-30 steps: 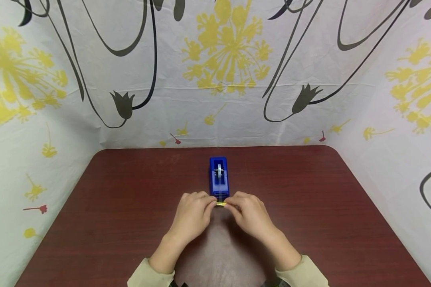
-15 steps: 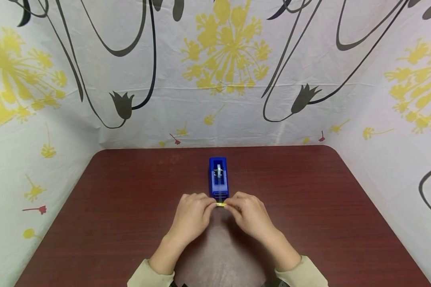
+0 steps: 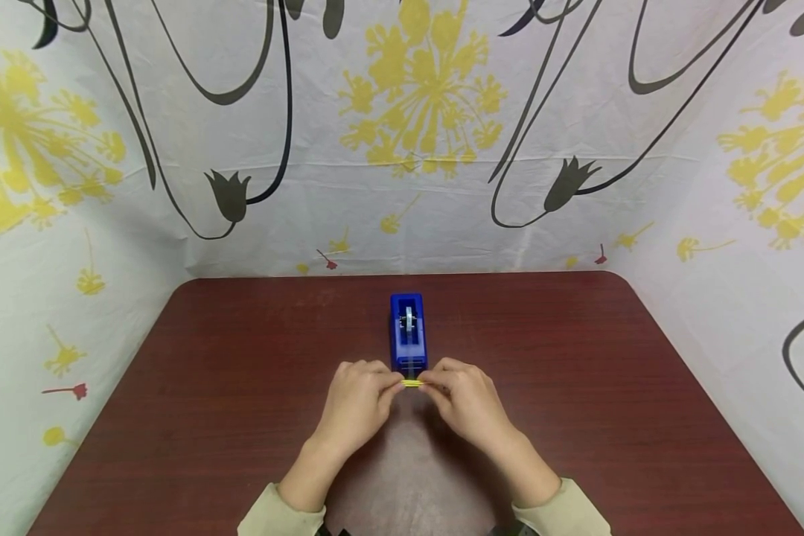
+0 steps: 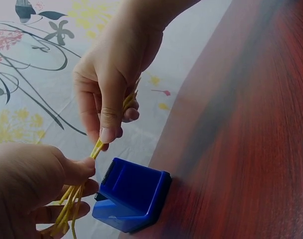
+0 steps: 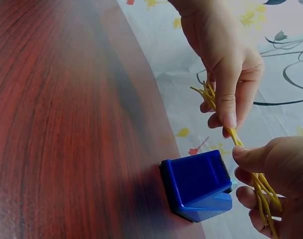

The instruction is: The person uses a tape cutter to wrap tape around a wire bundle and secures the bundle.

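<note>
A thin bundle of yellow strands (image 3: 412,383) is stretched between my two hands, just in front of the blue tape dispenser (image 3: 409,353). My left hand (image 3: 358,402) pinches one side of it between thumb and fingers. Opposite, my right hand (image 3: 467,402) pinches the other side the same way. Only a short length shows between the thumbs. In the left wrist view, loose ends of the yellow strands (image 4: 70,206) fan out below the left thumb. The right wrist view has the other strand ends (image 5: 264,201) spreading past the right thumb, partly behind the fingers.
The dispenser stands on a dark red wooden table (image 3: 275,335), its toothed cutter (image 5: 225,167) facing the hands. A roll of tape (image 3: 409,320) sits inside it. White cloth with flower prints (image 3: 402,208) hangs behind and along both sides of the table.
The hands stay almost still, both pinching the strands. The short yellow length between them has shifted very slightly toward me and looks a little more exposed.
</note>
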The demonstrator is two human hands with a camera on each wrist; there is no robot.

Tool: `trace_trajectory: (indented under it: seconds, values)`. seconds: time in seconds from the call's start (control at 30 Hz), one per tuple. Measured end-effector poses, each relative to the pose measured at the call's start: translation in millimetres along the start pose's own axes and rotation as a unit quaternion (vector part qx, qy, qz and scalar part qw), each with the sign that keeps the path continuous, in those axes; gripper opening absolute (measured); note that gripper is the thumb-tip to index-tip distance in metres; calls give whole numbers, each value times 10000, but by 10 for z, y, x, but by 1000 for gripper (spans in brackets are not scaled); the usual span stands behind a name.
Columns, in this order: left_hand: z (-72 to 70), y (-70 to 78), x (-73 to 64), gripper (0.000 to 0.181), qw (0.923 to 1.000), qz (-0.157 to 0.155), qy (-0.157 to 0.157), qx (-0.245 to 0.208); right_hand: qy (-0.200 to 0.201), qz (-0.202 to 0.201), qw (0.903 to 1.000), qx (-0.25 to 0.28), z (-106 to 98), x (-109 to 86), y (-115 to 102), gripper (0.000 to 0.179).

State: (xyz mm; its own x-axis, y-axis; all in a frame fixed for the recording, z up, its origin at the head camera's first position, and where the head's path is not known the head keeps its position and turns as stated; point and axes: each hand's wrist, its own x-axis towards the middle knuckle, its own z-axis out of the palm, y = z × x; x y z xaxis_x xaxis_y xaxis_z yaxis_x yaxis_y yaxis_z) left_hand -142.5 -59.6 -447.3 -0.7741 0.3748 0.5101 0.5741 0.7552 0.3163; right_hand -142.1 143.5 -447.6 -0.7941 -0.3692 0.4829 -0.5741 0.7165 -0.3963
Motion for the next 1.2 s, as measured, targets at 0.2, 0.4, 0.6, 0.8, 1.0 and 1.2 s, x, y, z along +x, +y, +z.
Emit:
trace_trajectory:
  seconds: [0.2,0.4,0.6,0.8,1.0,1.2]
  values:
    - [3,-6,2,7,9997,-51,95,-225,-140,222,9997,-22,-4,15,-27,11]
    - [17,-14,-4,6,9996,10,170,-215,-475,303,9983,-151,13,24,-46,8]
    - [26,-10,-10,4,9999,-44,78,-139,-426,161,9989,-140,23,17,-41,6]
    - [19,10,-10,9,9998,-155,-75,-85,-197,2,9997,-171,27,14,-25,5]
    - [30,15,-22,11,9995,-224,-238,-21,-108,-42,9997,-212,29,8,-13,6]
    - [31,5,-23,9,9995,-174,-281,0,-4,-71,9998,-211,35,4,-6,8]
